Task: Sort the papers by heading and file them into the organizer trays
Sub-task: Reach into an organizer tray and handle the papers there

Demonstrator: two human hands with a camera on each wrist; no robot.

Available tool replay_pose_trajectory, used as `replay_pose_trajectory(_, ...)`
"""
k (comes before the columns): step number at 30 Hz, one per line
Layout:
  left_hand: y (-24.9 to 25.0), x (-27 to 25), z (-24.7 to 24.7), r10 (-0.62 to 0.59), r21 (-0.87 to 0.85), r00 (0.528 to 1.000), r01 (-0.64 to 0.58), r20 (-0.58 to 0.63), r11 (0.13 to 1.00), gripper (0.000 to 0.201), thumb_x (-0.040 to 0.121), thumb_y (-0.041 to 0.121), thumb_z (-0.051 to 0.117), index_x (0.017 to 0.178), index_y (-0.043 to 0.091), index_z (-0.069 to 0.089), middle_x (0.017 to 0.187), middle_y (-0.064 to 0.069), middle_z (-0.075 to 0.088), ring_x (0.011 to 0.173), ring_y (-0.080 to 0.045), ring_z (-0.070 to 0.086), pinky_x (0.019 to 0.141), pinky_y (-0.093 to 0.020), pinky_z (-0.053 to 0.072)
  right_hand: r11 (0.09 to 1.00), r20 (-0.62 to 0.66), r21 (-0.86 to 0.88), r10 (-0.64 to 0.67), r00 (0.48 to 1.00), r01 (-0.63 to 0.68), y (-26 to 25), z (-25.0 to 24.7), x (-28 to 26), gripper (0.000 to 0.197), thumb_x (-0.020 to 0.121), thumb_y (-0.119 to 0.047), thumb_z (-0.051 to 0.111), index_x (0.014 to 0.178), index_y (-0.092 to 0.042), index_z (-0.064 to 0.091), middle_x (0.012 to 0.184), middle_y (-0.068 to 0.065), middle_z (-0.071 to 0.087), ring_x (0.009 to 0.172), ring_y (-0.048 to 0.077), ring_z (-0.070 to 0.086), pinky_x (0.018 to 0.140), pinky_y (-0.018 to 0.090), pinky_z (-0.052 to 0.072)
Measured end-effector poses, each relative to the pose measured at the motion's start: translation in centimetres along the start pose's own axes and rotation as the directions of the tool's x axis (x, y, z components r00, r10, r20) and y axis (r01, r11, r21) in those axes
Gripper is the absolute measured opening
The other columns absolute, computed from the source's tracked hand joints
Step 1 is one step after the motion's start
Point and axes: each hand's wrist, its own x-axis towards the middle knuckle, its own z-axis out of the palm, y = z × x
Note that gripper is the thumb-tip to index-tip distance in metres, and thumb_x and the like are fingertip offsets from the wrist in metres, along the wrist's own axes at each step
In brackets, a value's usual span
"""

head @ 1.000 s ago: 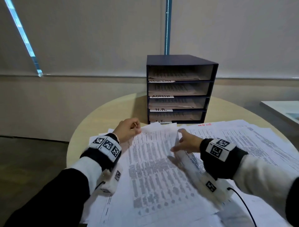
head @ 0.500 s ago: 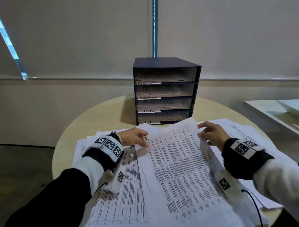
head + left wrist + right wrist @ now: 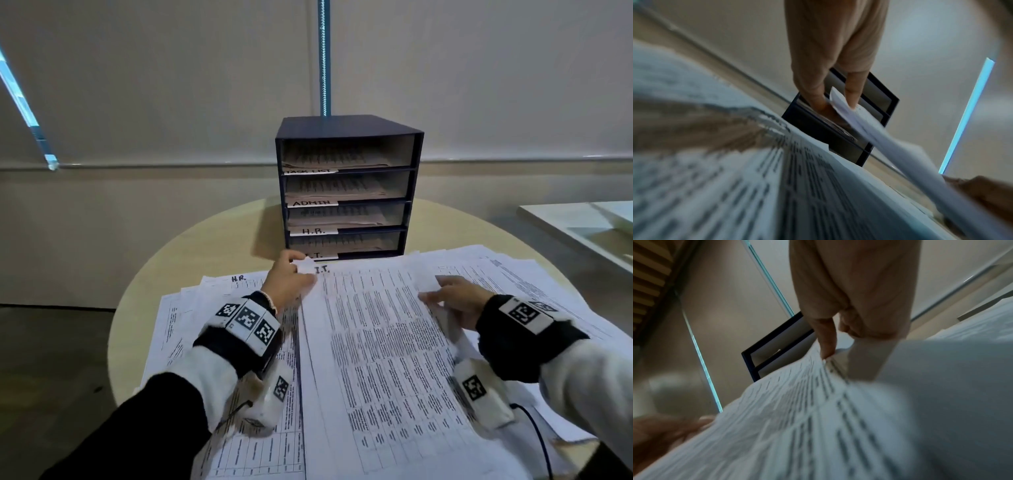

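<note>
A printed sheet headed "I.T." (image 3: pixel 373 342) is held above the spread papers, in front of the dark organizer (image 3: pixel 346 126). My left hand (image 3: pixel 289 281) pinches its top left corner (image 3: pixel 840 104) between thumb and fingers. My right hand (image 3: pixel 452 296) pinches the sheet's right edge (image 3: pixel 830 360) between thumb and curled fingers. The organizer has four trays labelled TASK LIST, ADMIN (image 3: pixel 310 202), H.R. and I.T. (image 3: pixel 317 255), each with papers inside. A sheet headed "H.R." (image 3: pixel 239 279) lies under my left wrist.
Several more printed sheets (image 3: pixel 548 284) cover the round wooden table (image 3: pixel 205 246) on both sides of my arms. A second pale table (image 3: pixel 575 222) stands at the right. A wall with a blind runs behind the organizer.
Both hands have lifted the I.T. sheet off the pile and carried it forward toward the organizer. The right hand shifted from the sheet's top edge to its right side.
</note>
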Motion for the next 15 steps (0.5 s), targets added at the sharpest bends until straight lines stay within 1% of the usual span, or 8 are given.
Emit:
replay_pose_trajectory(2, -0.2, -0.2, 0.5, -0.168, -0.192, 0.986, 0.165, 0.004, 0.967, 0.043, 0.086, 0.002, 0.062, 0.124, 0.007, 0.04, 0.104, -0.014, 0.056, 0.072, -0.016, 0.053, 0.055, -0.024, 0.043, 0.995, -0.102, 0.079, -0.06, 0.993, 0.068, -0.4, -0.2, 0.1, 0.03, 0.09, 0.005, 0.049, 0.12, 0.005, 0.054, 0.101, 0.016, 0.063, 0.088, 0.032, 0.059, 0.085, 0.042, 0.053)
replay_pose_trajectory(4, -0.5, -0.5, 0.9, -0.201, -0.2, 0.971, 0.224, 0.132, 0.954, 0.04, 0.086, 0.004, 0.062, 0.123, -0.001, 0.046, 0.094, -0.011, 0.061, 0.073, -0.016, 0.058, 0.058, -0.023, 0.05, 0.964, -0.213, 0.184, -0.15, 0.966, 0.19, -1.1, -0.4, -0.1, 0.028, 0.091, 0.006, 0.046, 0.117, 0.0, 0.055, 0.098, 0.012, 0.062, 0.08, 0.024, 0.059, 0.061, 0.023, 0.056)
replay_pose_trajectory(5, -0.5, -0.6, 1.1, -0.179, -0.166, 0.965, 0.211, 0.19, 0.963, 0.035, 0.088, 0.004, 0.06, 0.121, -0.003, 0.05, 0.097, -0.012, 0.064, 0.08, -0.019, 0.061, 0.066, -0.025, 0.054, 0.939, -0.241, 0.237, -0.193, 0.951, 0.251, -1.5, -0.5, -0.3, 0.026, 0.092, 0.006, 0.045, 0.114, -0.002, 0.056, 0.096, 0.011, 0.062, 0.076, 0.02, 0.06, 0.052, 0.018, 0.054)
replay_pose_trajectory(6, -0.3, -0.9, 1.3, -0.149, -0.134, 0.965, 0.181, 0.214, 0.974, 0.032, 0.09, 0.005, 0.057, 0.121, -0.003, 0.052, 0.106, -0.014, 0.065, 0.091, -0.023, 0.062, 0.078, -0.03, 0.053, 0.911, -0.248, 0.286, -0.231, 0.941, 0.299, -1.8, -0.6, -0.5, 0.021, 0.092, 0.004, 0.045, 0.109, -0.004, 0.057, 0.097, 0.01, 0.062, 0.073, 0.018, 0.061, 0.05, 0.017, 0.054)
replay_pose_trajectory(9, 1.3, -1.4, 1.6, -0.002, -0.067, 0.996, 0.008, 0.09, 0.998, 0.033, 0.095, 0.011, 0.049, 0.127, 0.002, 0.049, 0.128, -0.013, 0.057, 0.116, -0.027, 0.054, 0.101, -0.041, 0.044, 0.863, -0.21, 0.339, -0.318, 0.924, 0.374, -2.6, -0.7, -0.7, 0.006, 0.09, -0.008, 0.053, 0.092, -0.01, 0.059, 0.099, 0.009, 0.065, 0.069, 0.013, 0.068, 0.059, 0.028, 0.058)
replay_pose_trajectory(11, 3.2, -1.6, 1.3, 0.136, -0.095, 0.991, -0.137, -0.019, 0.986, 0.034, 0.096, 0.014, 0.045, 0.128, 0.004, 0.046, 0.133, -0.011, 0.052, 0.123, -0.024, 0.049, 0.105, -0.04, 0.04, 0.845, -0.212, 0.3, -0.393, 0.895, 0.442, -3.3, -0.8, -0.9, 0.004, 0.087, -0.013, 0.059, 0.09, -0.013, 0.06, 0.101, 0.01, 0.067, 0.078, 0.016, 0.067, 0.076, 0.037, 0.055)
replay_pose_trajectory(13, 5.6, -1.7, 0.6, 0.268, -0.115, 0.953, -0.285, -0.14, 0.952, 0.02, 0.097, 0.015, 0.043, 0.114, 0.012, 0.053, 0.122, -0.008, 0.057, 0.115, -0.02, 0.052, 0.104, -0.041, 0.042, 0.811, -0.229, 0.259, -0.477, 0.849, 0.525, -4.7, -0.8, -1.6, 0.016, 0.076, -0.02, 0.069, 0.09, -0.014, 0.063, 0.091, 0.002, 0.073, 0.078, 0.015, 0.068, 0.084, 0.04, 0.051)
replay_pose_trajectory(15, 8.4, -1.8, -0.4, 0.363, -0.17, 0.912, -0.395, -0.191, 0.903, 0.013, 0.097, 0.014, 0.043, 0.096, 0.021, 0.054, 0.108, -0.006, 0.06, 0.107, -0.022, 0.057, 0.102, -0.046, 0.044, 0.766, -0.224, 0.277, -0.535, 0.815, 0.58, -6.4, -0.7, -2.2, 0.05, 0.053, -0.038, 0.081, 0.093, -0.014, 0.065, 0.083, -0.003, 0.074, 0.076, 0.012, 0.07, 0.081, 0.037, 0.056)
